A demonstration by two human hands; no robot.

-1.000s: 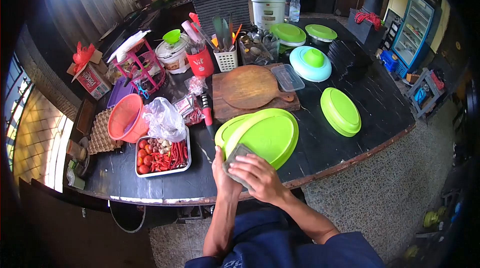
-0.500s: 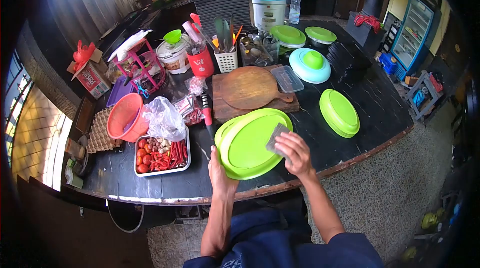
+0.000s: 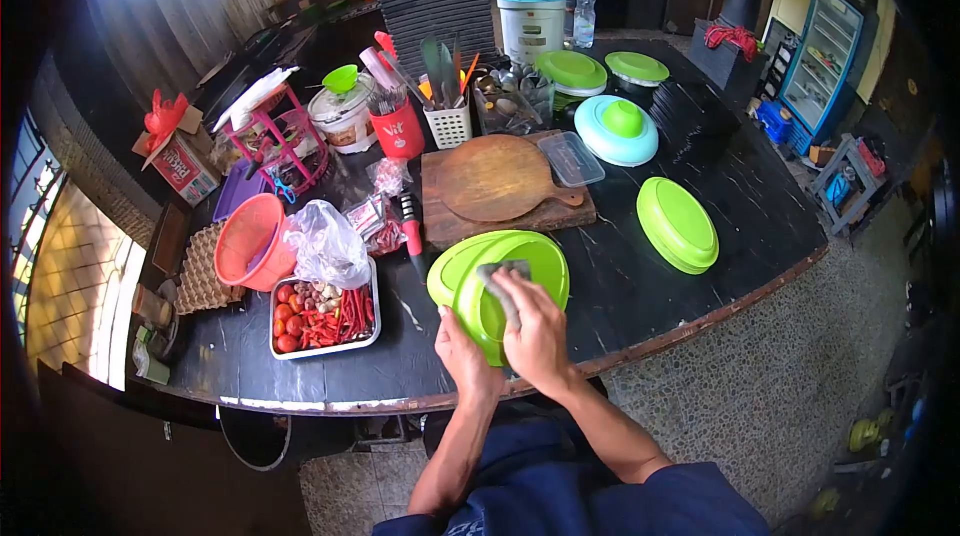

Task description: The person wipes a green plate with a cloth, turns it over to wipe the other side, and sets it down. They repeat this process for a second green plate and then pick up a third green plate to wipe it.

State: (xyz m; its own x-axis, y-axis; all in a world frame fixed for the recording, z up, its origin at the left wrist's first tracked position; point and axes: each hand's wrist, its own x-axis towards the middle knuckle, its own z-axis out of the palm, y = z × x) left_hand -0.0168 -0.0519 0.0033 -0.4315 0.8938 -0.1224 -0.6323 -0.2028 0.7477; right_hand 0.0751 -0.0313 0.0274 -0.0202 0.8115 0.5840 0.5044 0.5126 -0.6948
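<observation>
My left hand (image 3: 468, 358) grips the near-left rim of a lime-green oval plate (image 3: 546, 264), which is tilted up over the table's front part. Folded grey cloth (image 3: 497, 288) is in my right hand (image 3: 536, 334), pressed against the plate's inner face. Another lime-green oval plate (image 3: 447, 273) shows partly behind the held one, mostly hidden by it. To the right, more green oval plates (image 3: 678, 226) sit in a stack on the black table (image 3: 610, 296).
Beyond the plate is a round wooden board (image 3: 497, 179) on a thicker block. At left stands a tray of tomatoes and chilies (image 3: 322, 348), near a plastic bag (image 3: 328, 244) and an orange basket (image 3: 245, 236). A blue lidded dish (image 3: 592, 136) is at the back.
The held plate has turned to a steeper tilt, uncovering part of the plate behind it. My right hand has moved the cloth left, from the plate's right rim to its inner face.
</observation>
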